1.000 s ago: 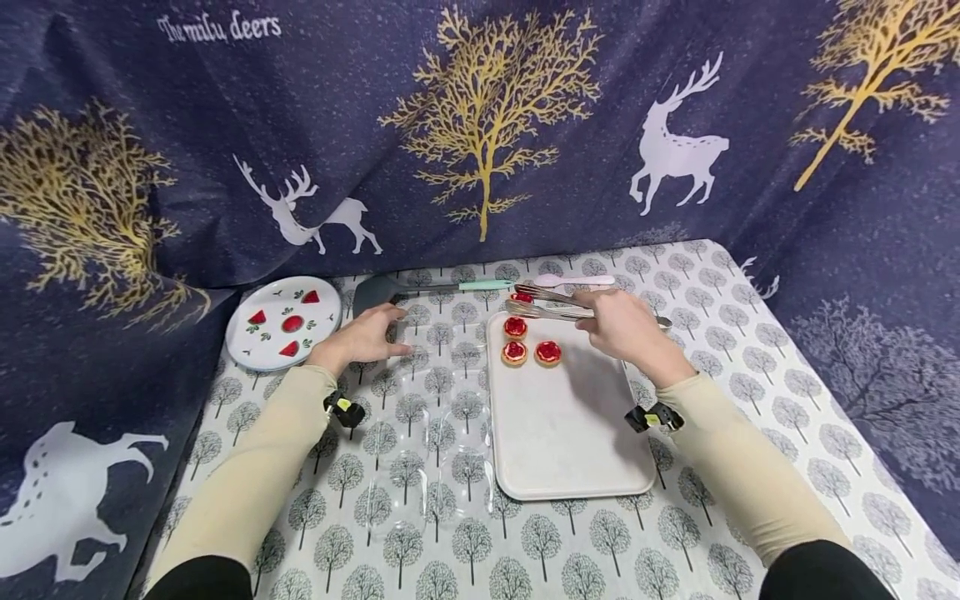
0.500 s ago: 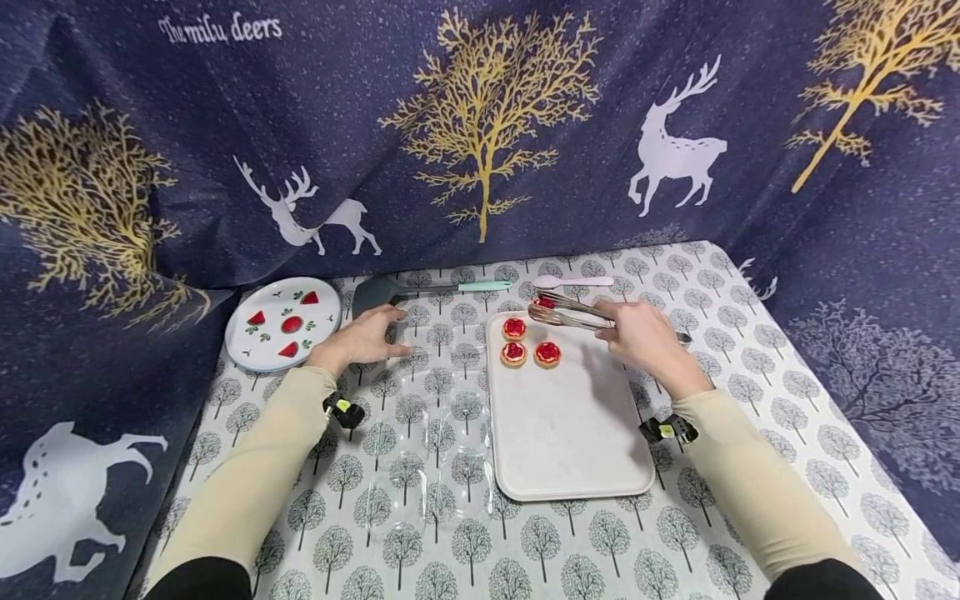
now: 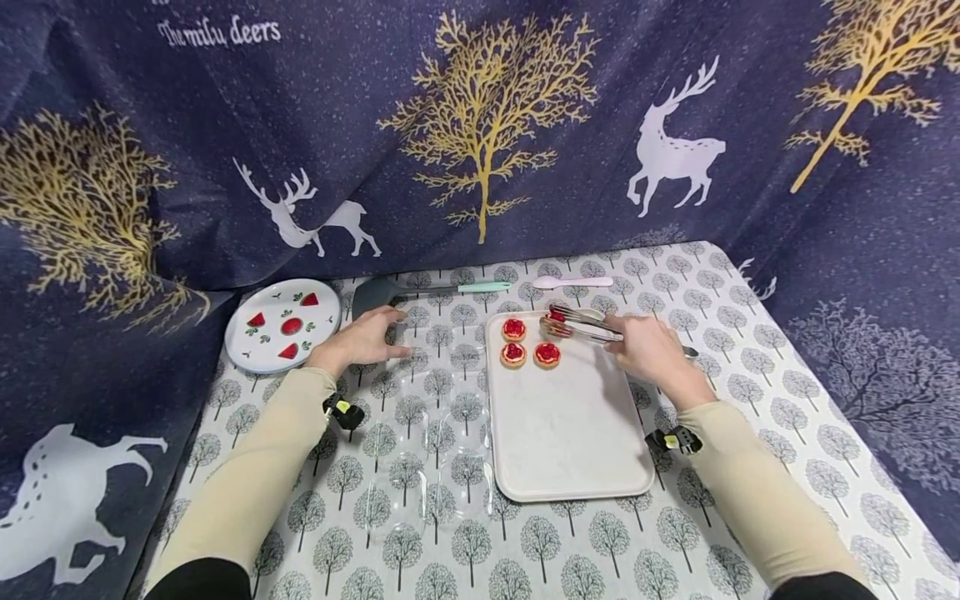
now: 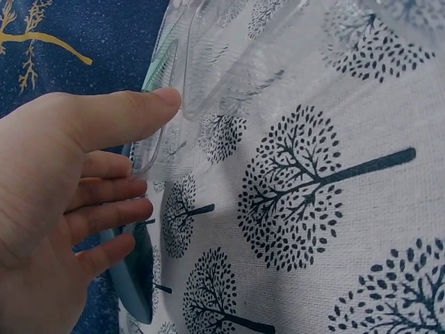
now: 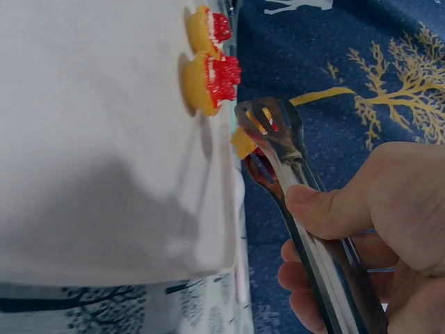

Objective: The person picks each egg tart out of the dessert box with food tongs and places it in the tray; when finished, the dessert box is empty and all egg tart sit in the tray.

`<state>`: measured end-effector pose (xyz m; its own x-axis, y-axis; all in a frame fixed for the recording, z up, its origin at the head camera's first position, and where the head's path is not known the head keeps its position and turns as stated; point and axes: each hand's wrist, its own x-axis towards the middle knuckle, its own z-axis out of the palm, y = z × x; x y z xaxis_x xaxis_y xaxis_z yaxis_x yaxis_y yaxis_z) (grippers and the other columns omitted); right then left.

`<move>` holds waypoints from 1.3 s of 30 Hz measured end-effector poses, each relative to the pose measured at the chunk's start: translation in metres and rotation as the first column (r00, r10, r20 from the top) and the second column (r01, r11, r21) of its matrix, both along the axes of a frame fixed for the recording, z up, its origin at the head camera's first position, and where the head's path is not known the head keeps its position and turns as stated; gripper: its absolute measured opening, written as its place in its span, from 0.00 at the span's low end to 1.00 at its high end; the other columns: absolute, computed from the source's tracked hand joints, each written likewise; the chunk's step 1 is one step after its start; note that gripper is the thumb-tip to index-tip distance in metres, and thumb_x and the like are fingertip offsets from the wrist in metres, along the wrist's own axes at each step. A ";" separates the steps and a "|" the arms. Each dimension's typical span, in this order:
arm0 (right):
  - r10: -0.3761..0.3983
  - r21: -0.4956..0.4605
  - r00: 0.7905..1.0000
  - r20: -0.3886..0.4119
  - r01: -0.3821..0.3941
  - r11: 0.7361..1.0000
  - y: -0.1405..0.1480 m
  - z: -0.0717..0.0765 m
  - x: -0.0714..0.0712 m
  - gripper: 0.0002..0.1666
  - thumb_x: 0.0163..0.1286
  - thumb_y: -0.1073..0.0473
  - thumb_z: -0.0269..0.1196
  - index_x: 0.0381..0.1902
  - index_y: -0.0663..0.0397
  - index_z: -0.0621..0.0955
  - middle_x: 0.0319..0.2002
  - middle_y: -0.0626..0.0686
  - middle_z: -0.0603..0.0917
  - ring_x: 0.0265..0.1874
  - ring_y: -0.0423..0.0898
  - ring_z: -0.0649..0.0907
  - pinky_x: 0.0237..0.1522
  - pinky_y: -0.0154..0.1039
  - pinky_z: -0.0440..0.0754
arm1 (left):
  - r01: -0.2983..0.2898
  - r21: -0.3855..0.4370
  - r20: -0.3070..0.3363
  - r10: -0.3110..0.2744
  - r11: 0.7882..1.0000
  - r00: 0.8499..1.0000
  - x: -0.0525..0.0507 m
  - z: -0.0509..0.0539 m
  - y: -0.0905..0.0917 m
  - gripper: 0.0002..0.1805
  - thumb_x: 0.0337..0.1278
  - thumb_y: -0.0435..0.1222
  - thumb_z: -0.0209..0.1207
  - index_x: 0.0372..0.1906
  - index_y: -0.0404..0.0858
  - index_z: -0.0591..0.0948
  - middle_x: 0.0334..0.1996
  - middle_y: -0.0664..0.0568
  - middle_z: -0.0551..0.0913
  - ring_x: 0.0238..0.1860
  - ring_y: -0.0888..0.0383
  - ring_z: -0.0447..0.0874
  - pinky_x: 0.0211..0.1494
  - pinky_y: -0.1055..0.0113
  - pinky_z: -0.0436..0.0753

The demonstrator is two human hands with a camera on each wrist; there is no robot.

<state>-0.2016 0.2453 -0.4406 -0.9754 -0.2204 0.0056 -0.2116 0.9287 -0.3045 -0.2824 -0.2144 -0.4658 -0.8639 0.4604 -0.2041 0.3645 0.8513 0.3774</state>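
My right hand (image 3: 651,354) grips metal tongs (image 5: 306,202), thumb on one arm and fingers behind the other. Between the tong tips is a small red-topped tart (image 3: 557,323), above the far edge of the white tray (image 3: 570,433); the tongs partly hide it. On the tray sit a back-left tart (image 3: 513,330), a front-left tart (image 3: 513,355) and a right tart (image 3: 547,356). My left hand (image 3: 365,340), thumb and fingers spread and relaxed, is at the far left corner of a clear plastic container (image 4: 201,90). The plastic edge passes by the thumb and fingers; firm contact is hard to tell.
A round watermelon-patterned plate (image 3: 255,342) stands at the far left. Behind the left hand lies a spatula (image 3: 483,287) with a mint handle. A pink spoon (image 3: 573,282) lies beyond the tray. A dark curtain (image 3: 315,100) hangs behind the tree-print tablecloth (image 3: 525,558).
My right hand and the tongs have moved right and toward me, bringing the held tart from beyond the tray's far left corner to above its far edge. The left hand stays put.
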 end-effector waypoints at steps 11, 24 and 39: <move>-0.009 0.026 1.000 0.006 0.008 1.000 0.005 -0.010 0.003 0.32 0.59 0.61 0.68 0.62 0.56 0.76 0.37 0.61 0.88 0.25 0.54 0.84 0.16 0.42 0.79 | -0.008 0.033 0.001 0.008 0.999 1.000 0.004 -0.002 -0.001 0.44 0.53 0.51 0.67 0.71 0.36 0.65 0.70 0.39 0.65 0.71 0.39 0.61 0.73 0.42 0.63; 0.024 0.080 0.997 -0.068 -0.019 0.997 0.005 -0.013 0.004 0.26 0.59 0.60 0.68 0.57 0.56 0.78 0.39 0.62 0.86 0.27 0.58 0.83 0.19 0.49 0.81 | -0.012 0.013 -0.002 0.012 1.000 1.000 0.004 -0.006 -0.001 0.45 0.53 0.53 0.67 0.71 0.38 0.65 0.72 0.39 0.63 0.72 0.39 0.58 0.73 0.41 0.62; 0.015 0.026 0.998 -0.058 -0.013 1.000 0.008 -0.006 0.010 0.30 0.63 0.56 0.67 0.61 0.60 0.74 0.52 0.67 0.82 0.44 0.66 0.83 0.45 0.65 0.82 | -0.001 0.015 -0.027 0.001 1.000 1.000 0.000 -0.007 -0.003 0.45 0.52 0.53 0.67 0.71 0.37 0.66 0.71 0.38 0.64 0.71 0.38 0.60 0.73 0.41 0.63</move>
